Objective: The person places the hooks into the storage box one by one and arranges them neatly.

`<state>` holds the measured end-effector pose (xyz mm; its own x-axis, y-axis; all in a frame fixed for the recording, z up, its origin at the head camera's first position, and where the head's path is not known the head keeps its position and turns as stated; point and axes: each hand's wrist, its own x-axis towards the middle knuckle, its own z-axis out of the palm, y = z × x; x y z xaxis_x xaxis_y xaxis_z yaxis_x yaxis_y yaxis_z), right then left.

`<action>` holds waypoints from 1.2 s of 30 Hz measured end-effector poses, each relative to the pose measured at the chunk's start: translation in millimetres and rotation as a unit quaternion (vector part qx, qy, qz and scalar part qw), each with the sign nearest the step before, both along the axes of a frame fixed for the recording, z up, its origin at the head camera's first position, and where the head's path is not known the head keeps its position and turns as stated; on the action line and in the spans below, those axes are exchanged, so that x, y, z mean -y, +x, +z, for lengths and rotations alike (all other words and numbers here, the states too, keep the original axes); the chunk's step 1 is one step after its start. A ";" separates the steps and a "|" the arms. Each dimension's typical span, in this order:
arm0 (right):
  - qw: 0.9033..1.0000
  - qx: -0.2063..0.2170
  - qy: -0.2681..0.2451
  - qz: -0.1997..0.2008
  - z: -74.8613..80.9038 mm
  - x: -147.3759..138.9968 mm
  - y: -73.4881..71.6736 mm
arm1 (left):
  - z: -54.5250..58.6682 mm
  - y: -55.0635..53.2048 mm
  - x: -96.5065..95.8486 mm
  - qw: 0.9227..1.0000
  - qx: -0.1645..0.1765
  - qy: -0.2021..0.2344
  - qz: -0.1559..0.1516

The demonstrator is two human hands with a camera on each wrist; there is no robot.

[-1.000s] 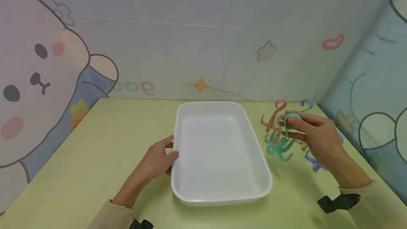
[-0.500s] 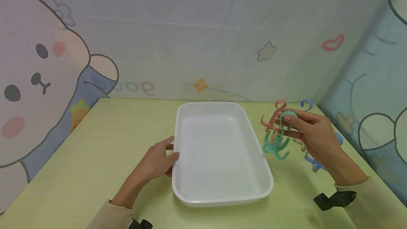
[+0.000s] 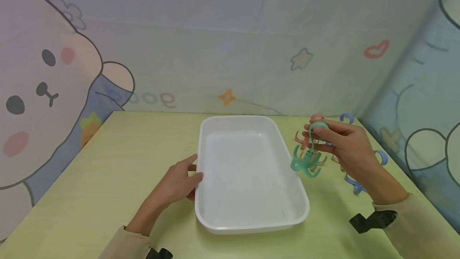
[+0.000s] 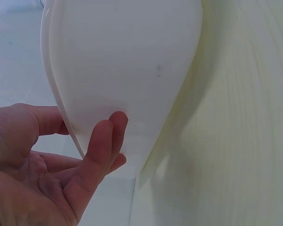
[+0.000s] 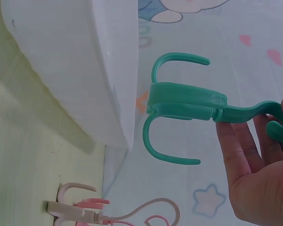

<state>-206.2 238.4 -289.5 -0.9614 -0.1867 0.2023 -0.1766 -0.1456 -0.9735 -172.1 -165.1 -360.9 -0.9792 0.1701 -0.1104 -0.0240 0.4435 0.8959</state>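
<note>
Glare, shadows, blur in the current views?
Head: small glint near the far right corner inside the white rectangular plastic tray; soft shadow below its near edge on the pale yellow-green wood-grained tabletop. Left wrist: soft tray shadow, slightly hazy. Right wrist: green plastic multi-pronged hook fairly crisp, no obvious motion blur.

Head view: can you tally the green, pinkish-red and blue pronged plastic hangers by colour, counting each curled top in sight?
Green pronged plastic hanger, in the right hand: 1
Pinkish-red pronged plastic hanger: 1
Blue pronged plastic hangers, partly hidden: 2
Total: 4
</note>
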 end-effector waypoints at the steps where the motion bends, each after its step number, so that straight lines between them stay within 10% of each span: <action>1: 1.000 0.001 0.003 -0.001 0.7 1.1 -0.4 | -0.5 -0.1 0.1 1.000 -0.001 0.000 -0.001; 36: 0.999 -0.003 0.003 0.041 16.8 34.8 -9.8 | 1.2 1.3 -0.2 1.000 -0.003 -0.010 -0.007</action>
